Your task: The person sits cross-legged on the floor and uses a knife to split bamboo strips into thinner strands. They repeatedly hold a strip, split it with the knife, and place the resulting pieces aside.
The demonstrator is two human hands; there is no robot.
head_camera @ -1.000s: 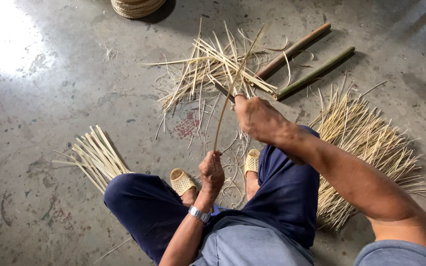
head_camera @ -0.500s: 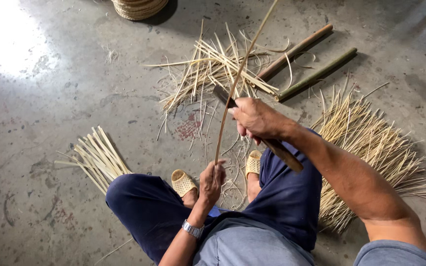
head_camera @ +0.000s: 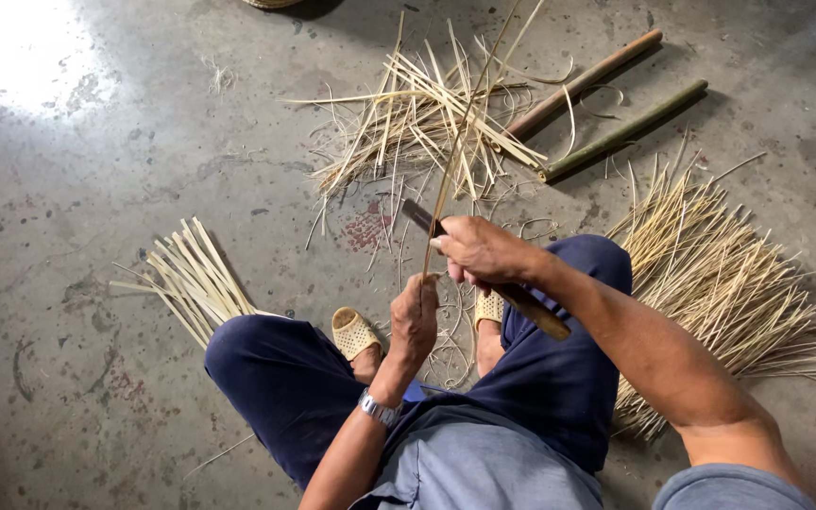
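Head view: the person sits on a concrete floor [head_camera: 96,170], knees apart, in dark blue trousers [head_camera: 276,378] and woven sandals [head_camera: 355,332]. The left hand [head_camera: 414,316] is closed around the near end of a long thin bamboo strip [head_camera: 453,161], which runs up and away over the far pile. The right hand [head_camera: 480,250] is clenched on a knife [head_camera: 521,300] (wooden handle pointing back over the right thigh, dark blade [head_camera: 417,215] poking out to the left), and the blade meets the strip just above the left hand. A wristwatch [head_camera: 379,408] sits on the left wrist.

Far from the hands lies a loose heap of split strips [head_camera: 417,123], with two bamboo poles [head_camera: 616,104] to its right. A fanned bundle of fine slivers [head_camera: 720,274] lies at right, touching the right leg. A smaller bundle of flat strips [head_camera: 191,279] lies at left, beside the left knee.
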